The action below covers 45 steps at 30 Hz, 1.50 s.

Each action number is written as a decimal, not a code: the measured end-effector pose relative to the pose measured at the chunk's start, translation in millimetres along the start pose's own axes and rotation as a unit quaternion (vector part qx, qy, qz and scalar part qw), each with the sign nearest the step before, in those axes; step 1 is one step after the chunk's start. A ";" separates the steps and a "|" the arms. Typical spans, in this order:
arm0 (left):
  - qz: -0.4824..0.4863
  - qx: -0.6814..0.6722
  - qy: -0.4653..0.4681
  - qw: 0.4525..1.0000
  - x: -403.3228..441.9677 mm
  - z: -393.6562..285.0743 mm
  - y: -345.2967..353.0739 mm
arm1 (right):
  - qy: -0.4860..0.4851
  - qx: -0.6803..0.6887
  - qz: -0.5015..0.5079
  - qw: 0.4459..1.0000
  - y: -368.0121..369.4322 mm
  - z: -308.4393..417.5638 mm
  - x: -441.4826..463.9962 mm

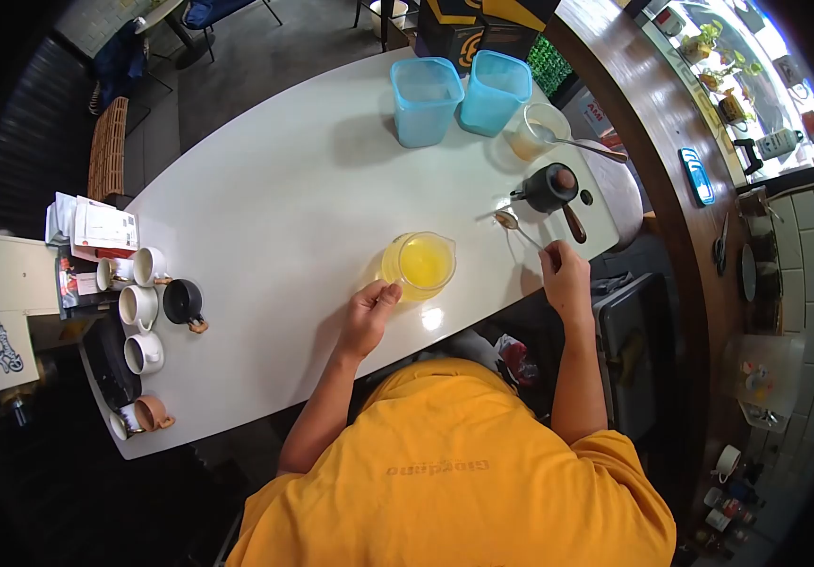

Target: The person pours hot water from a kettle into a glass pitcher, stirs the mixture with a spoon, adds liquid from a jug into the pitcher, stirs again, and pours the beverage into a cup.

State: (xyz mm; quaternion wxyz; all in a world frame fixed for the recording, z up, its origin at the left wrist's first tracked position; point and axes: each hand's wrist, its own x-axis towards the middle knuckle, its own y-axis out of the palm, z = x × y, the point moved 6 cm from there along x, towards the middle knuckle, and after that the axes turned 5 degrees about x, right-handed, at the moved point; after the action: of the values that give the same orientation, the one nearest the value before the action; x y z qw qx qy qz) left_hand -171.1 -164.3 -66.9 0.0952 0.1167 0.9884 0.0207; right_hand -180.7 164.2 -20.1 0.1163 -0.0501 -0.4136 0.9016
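Observation:
A clear pitcher [420, 266] of yellow liquid stands on the white table [265, 208] in front of me. My left hand [369, 317] is closed at its near-left side, where the handle seems to be; the fingers hide that part. In my right hand [567, 274] is a metal spoon [520, 230], its handle pinched between the fingers. The spoon's bowl points away to the left, above the tabletop, and holds something brownish. Just beyond it sits a dark lidded pot [548, 189] with a wooden handle.
Two blue plastic containers [428, 104] stand at the far edge, beside a clear cup [531, 142] with a wooden-handled spoon [586, 146]. Several mugs [138, 307], a black cup [182, 301] and a brown cup [152, 413] line the left end. A wooden counter [657, 104] runs along the right.

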 end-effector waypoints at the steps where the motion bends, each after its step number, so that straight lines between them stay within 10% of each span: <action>1: -0.005 -0.001 -0.001 1.000 2.2 0.0 3.0 | -0.042 0.019 -0.052 0.998 -7.8 10.4 -1.1; 9: -0.015 -0.017 -0.018 1.000 20.4 10.7 26.0 | -0.094 0.143 -0.189 0.967 -43.7 28.8 0.9; 15: -0.045 -0.040 -0.040 0.997 26.3 21.7 40.8 | -0.044 0.483 -0.161 0.859 -52.3 52.1 8.5; 29: -0.096 0.020 -0.053 0.994 25.7 10.2 51.3 | -0.437 0.076 -0.041 0.895 29.1 118.2 27.0; 45: -0.087 0.060 -0.030 0.994 28.9 17.0 48.7 | -0.429 0.082 0.033 0.899 53.0 126.7 32.2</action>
State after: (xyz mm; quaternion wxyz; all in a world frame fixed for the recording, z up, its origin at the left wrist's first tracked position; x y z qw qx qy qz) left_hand -184.4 -109.9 -85.9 0.1189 0.0361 0.9910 -0.0501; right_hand -244.5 45.9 22.7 -0.0982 0.3379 -0.3464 0.8696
